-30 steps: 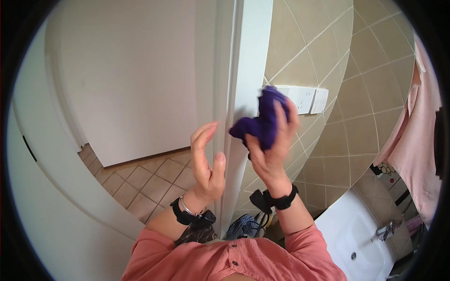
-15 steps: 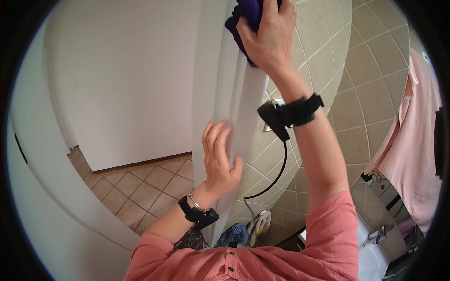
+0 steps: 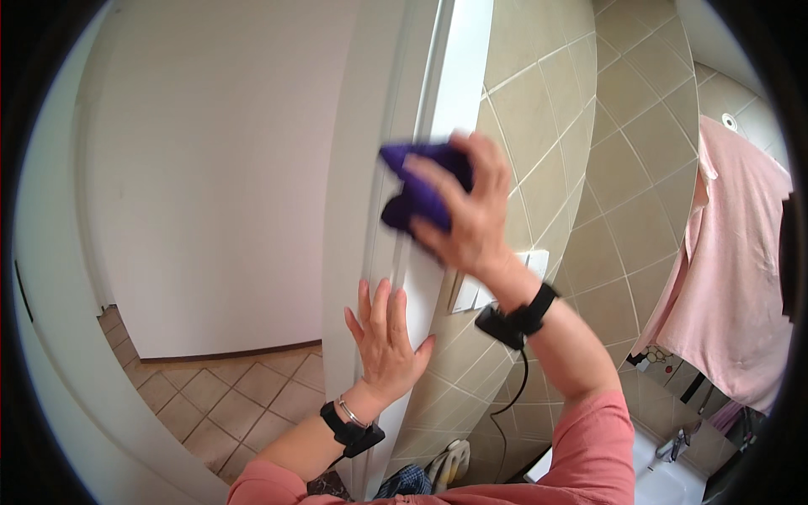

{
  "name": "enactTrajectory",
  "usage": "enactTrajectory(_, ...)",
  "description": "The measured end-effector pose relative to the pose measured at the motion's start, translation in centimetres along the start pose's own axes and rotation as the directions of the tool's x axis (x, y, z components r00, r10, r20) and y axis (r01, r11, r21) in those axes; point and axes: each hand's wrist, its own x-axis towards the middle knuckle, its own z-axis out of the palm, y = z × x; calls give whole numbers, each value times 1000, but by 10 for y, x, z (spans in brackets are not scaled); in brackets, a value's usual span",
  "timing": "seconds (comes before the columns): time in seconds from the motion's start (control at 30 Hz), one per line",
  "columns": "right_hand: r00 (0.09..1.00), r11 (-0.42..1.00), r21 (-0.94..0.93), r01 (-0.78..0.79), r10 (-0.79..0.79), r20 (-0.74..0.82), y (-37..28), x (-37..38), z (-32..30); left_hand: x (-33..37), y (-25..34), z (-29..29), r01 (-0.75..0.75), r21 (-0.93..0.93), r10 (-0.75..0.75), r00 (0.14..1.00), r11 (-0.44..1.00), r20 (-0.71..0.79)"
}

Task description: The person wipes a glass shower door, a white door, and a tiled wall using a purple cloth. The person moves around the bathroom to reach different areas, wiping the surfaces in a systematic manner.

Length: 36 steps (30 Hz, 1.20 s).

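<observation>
A bunched dark purple cloth [image 3: 425, 192] is in my right hand [image 3: 475, 206], pressed to or just off the white door frame [image 3: 412, 101]; motion blur hides which. Its fingers curl around the cloth. Lower on the same frame, my left hand [image 3: 389, 341] lies with fingers spread and points upward, holding nothing. Each wrist wears a black strap with a small black box, and a silver bracelet circles the left one.
Beige wall tiles [image 3: 539, 160] and a white switch plate [image 3: 471, 290] adjoin the frame on the right. Beyond are a pink towel [image 3: 724, 269] and a white washbasin [image 3: 673, 481]. On the left are a white door [image 3: 59, 353] and a tiled floor [image 3: 227, 404].
My right hand has come down the frame with the purple cloth. The left hand's fingers have spread wider against the frame, and the whole view has shifted.
</observation>
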Motion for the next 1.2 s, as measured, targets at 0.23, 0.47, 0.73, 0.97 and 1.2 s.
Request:
enactTrajectory(0.23, 903, 896, -228, -380, 306, -301, 107, 163, 5, 4, 3, -12, -38, 3, 38, 998, 999, -50)
enactTrajectory(0.47, 903, 924, -33, -381, 364, -228, 67, 113, 20, 4, 1, -10, -31, -19, 30, 998, 999, -63)
enactTrajectory(0.73, 945, 943, 61, -326, 326, 6, 3, 15, 3, 3, -1, -11, -47, -1, 46, 997, 999, -63)
enactTrajectory(0.97, 915, 911, -95, -402, 395, -85, 122, 169, 0, 7, 7, -2, -89, -72, 83, 993, 993, -86)
enactTrajectory(1.2, 960, 966, -85, -243, 226, -167, 54, 84, 19, 3, -9, 2, -56, 37, 59, 996, 998, -62)
